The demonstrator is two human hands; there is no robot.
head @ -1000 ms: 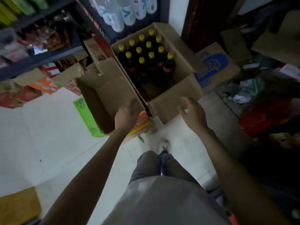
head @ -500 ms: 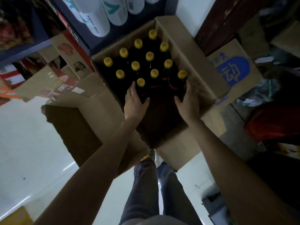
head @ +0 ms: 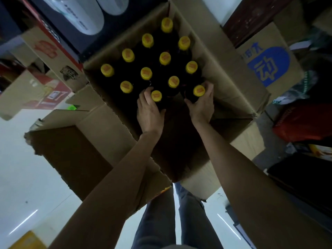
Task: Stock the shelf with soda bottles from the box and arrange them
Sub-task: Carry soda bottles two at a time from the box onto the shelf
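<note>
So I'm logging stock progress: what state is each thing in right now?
Box: open, flaps out, near part free of bottles.
Bottles: upright in the box, yellow caps on.
Left hand: grips the bottle at.
Right hand: grips the bottle at.
Brown box: open.

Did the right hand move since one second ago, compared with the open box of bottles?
Yes. The right hand was outside the near wall of the box; it has gone forward into the box and now grips the nearest right bottle.
</note>
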